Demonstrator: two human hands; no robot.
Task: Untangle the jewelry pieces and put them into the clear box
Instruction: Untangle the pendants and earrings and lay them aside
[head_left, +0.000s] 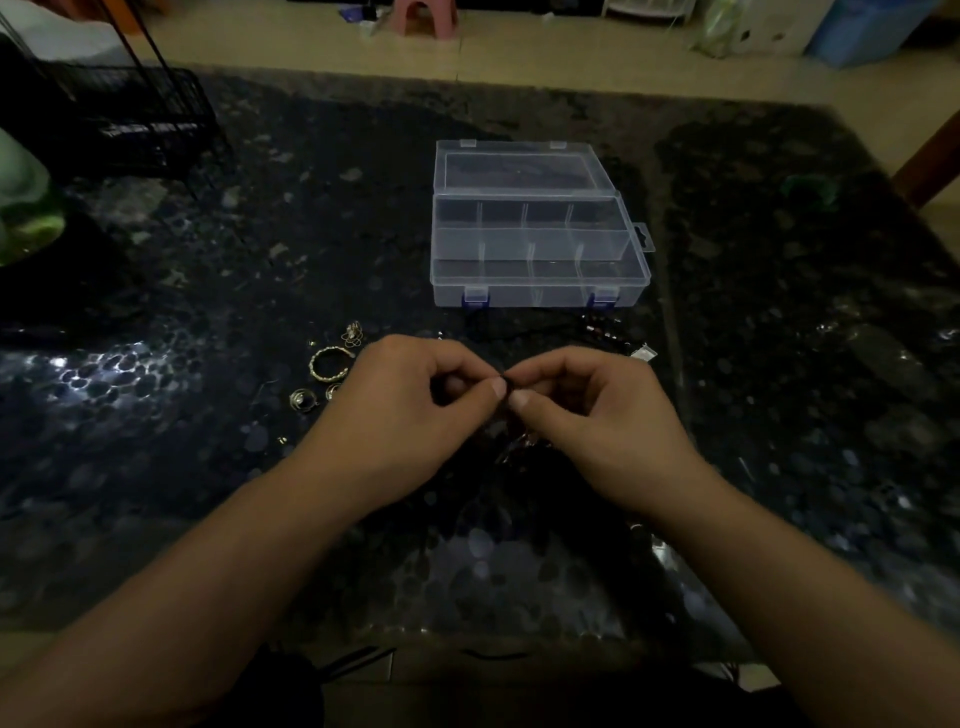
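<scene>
My left hand (415, 400) and my right hand (587, 410) meet at the fingertips above the dark table, both pinching a small dark jewelry piece (506, 383) whose strand hangs below them (511, 441). The clear box (540, 291) stands open just beyond the hands, its divided compartments empty and its lid lying flat behind it. Left of my left hand lie a gold bangle (328, 364), a gold wire earring (353, 335) and a small round silver pendant (303, 400). A dark beaded strand (605, 332) lies in front of the box.
A black wire rack (130, 119) stands at the table's far left, with a green object (26, 218) beside it. A green bangle (810, 189) lies at the far right. A small silver tag (643, 353) sits right of the hands.
</scene>
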